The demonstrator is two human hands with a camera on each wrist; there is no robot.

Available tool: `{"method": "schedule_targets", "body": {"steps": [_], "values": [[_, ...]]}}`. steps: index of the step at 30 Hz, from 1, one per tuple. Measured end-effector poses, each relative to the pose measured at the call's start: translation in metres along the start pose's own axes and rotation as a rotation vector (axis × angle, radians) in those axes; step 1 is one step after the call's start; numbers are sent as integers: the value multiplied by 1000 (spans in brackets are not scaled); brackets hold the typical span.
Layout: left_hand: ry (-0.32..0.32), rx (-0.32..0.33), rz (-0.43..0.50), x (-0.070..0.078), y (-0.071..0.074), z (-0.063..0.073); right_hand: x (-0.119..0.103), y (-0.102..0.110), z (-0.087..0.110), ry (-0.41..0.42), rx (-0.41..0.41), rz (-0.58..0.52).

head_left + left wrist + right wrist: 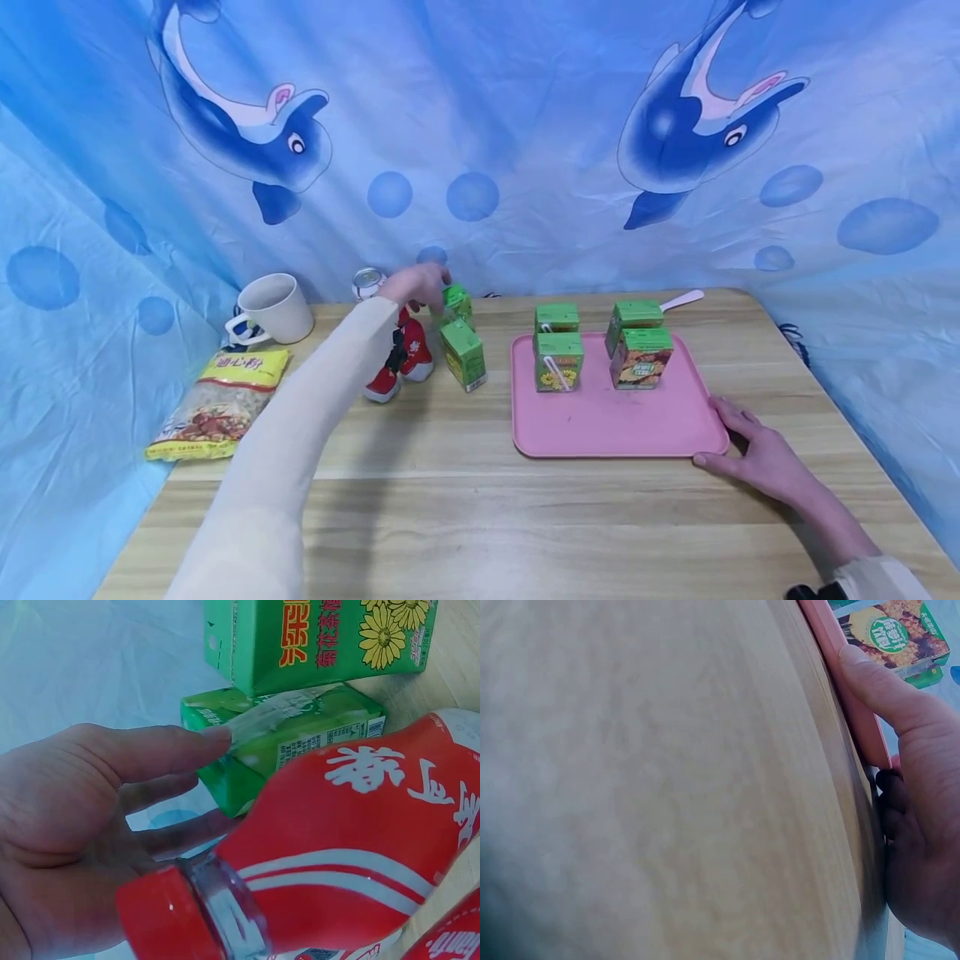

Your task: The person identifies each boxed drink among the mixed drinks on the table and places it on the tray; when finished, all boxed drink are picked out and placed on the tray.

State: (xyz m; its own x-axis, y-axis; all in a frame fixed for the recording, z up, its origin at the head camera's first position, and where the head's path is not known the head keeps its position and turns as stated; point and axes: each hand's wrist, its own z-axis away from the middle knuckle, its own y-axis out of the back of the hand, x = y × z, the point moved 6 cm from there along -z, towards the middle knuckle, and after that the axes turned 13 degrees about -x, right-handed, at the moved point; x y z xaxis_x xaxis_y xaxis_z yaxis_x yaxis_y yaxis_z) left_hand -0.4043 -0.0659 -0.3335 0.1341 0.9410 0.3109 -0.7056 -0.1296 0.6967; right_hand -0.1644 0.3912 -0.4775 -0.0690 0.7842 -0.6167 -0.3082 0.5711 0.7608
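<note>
Spanning a wood-grain worktop (420, 517) before a creased blue backdrop (525, 100) printed with dolphins (660, 167), a person's two hands stand well apart. At the rear, the left hand (418, 286) has its thumb and fingers parted about the end of a green drink carton (458, 305), the thumb at its straw; whether they grip it cannot be told. A second carton (463, 357) stands just in front, with red bottles (416, 346) beside it and a white mug (277, 308) and a yellow food bag (221, 404) farther left. The right hand (768, 454) holds the near right corner of a pink tray (600, 425), thumb on the rim, fingers bent at the side; four cartons (558, 367) stand on the tray.
</note>
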Motion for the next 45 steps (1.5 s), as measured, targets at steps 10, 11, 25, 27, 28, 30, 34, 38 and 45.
{"method": "schedule_targets", "body": {"steps": [10,11,25,27,28,30,34,38,45], "values": [[-17,14,-47,7,-5,-10,0,1,0,-1,0,6],[-15,20,-54,7,-5,-10,1,1,0,-2,0,8],[-38,63,-85,7,-6,-17,0,0,1,6,3,6],[-44,74,-111,7,-4,-17,0,0,1,6,4,5],[-45,79,-121,8,-3,-16,0,0,0,9,6,5],[-49,88,-143,10,-1,-13,-1,0,0,11,9,5],[-77,113,-150,16,6,-4,0,1,0,9,9,7],[-139,118,-83,20,13,5,-1,2,-1,5,5,9],[-242,97,54,28,23,19,-2,1,0,-8,-8,-1]]}}
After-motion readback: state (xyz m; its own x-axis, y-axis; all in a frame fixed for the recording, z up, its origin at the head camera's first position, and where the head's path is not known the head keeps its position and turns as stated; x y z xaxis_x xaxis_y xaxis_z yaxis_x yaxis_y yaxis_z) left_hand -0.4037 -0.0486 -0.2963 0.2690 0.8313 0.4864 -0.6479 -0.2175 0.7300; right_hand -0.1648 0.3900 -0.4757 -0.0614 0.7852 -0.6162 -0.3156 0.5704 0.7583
